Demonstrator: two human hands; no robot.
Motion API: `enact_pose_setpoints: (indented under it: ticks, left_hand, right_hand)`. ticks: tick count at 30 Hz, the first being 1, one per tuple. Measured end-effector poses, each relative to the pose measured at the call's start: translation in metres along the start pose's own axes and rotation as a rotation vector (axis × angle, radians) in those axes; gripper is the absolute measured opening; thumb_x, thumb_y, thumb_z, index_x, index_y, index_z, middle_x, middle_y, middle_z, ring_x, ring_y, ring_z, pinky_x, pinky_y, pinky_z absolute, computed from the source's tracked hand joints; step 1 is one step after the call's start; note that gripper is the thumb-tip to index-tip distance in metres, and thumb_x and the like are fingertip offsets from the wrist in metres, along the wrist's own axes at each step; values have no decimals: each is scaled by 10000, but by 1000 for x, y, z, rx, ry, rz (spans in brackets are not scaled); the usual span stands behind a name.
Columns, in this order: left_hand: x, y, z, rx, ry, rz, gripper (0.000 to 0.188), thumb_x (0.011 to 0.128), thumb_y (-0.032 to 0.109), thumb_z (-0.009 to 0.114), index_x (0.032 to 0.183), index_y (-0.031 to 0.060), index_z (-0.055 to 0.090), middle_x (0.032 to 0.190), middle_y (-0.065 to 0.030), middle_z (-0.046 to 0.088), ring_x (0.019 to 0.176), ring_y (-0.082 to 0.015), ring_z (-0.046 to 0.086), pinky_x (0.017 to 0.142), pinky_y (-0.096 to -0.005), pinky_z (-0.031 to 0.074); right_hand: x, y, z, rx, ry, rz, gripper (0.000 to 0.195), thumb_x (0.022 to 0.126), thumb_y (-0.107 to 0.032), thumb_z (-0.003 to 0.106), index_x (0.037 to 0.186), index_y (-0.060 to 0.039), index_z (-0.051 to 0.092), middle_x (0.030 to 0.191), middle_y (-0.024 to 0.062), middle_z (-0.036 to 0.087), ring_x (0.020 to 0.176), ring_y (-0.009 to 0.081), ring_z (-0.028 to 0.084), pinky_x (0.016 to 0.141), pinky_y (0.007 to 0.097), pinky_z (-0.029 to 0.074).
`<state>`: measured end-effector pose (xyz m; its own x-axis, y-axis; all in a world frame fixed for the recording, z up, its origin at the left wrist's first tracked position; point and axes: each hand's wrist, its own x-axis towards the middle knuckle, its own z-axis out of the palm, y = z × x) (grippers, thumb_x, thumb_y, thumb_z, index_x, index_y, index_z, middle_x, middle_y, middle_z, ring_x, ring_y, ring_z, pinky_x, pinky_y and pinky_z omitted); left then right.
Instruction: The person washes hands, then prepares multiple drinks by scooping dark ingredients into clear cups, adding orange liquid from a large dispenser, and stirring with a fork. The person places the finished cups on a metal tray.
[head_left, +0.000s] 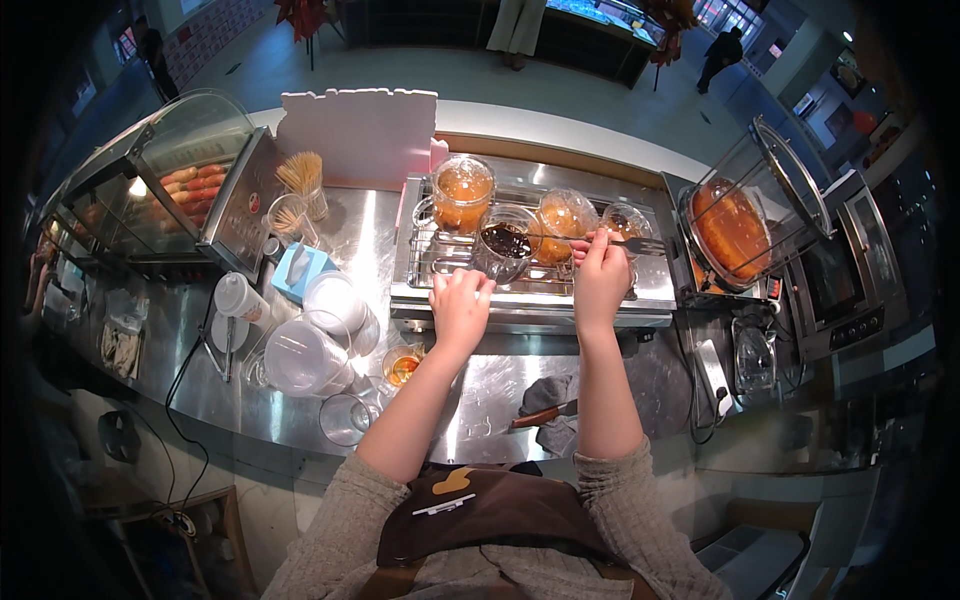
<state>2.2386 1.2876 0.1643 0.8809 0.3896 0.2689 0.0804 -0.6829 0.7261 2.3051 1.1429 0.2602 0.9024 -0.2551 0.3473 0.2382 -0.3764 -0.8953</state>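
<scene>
My right hand (601, 281) pinches a metal fork (637, 245) with its tines pointing right. The fork's thin handle reaches left over a glass mug (504, 264) of dark liquid; whether its tip is dipped in cannot be made out. My left hand (461, 304) rests at the front edge of a steel roller grill (510, 301), fingertips by that mug's handle; its grip is hidden. Behind the mug stands a lidded glass pot (463, 199) of amber drink with fruit. Two more covered glass vessels, an amber one (564, 229) and a darker one (627, 220), are to the right.
On the left are a sausage display case (191, 195), skewers (301, 174), a blue tissue box (304, 271) and stacked plastic cups (304, 358). A knife (541, 415) lies on a grey cloth (553, 391) near me. An open-lidded amber container (729, 232) stands right, beside a power strip (712, 376).
</scene>
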Motion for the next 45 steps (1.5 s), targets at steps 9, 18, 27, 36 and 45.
enact_pose_setpoints:
  ticks: [9,18,27,36,45]
  left_hand:
    - [0,0,0,1,6,-3,184,848,293,617,869,113,654,957,-46,612,990,-303,469,878,-457,353]
    - [1,2,-1,6,-3,-9,181,846,289,623,858,111,656,958,-41,610,987,-296,470,879,-456,355]
    - [1,-1,1,-12,21,1,182,832,287,642,859,107,655,947,-40,606,963,-297,449,880,-440,343]
    - [1,-1,1,-3,17,4,185,831,285,643,853,102,656,954,-37,613,968,-293,451,889,-438,339]
    - [1,-1,1,-4,15,8,187,833,290,641,854,106,658,950,-37,612,967,-288,455,890,-435,336]
  right_hand:
    - [-7,-24,2,-353,-11,-541,186,919,-119,493,782,-16,567,617,135,564,595,327,575,576,400,444]
    - [-2,-19,9,-178,-52,-229,257,934,-151,475,764,4,588,655,135,618,619,325,608,605,405,467]
    - [-4,-26,4,-275,-69,-235,315,962,-180,450,763,18,593,711,108,660,637,238,638,602,358,477]
    - [2,-19,0,-403,23,-321,309,959,-207,461,770,-9,604,621,70,633,594,258,623,600,366,472]
    - [-2,-16,4,-249,15,-272,296,944,-181,459,760,-4,608,674,165,626,617,342,610,630,434,471]
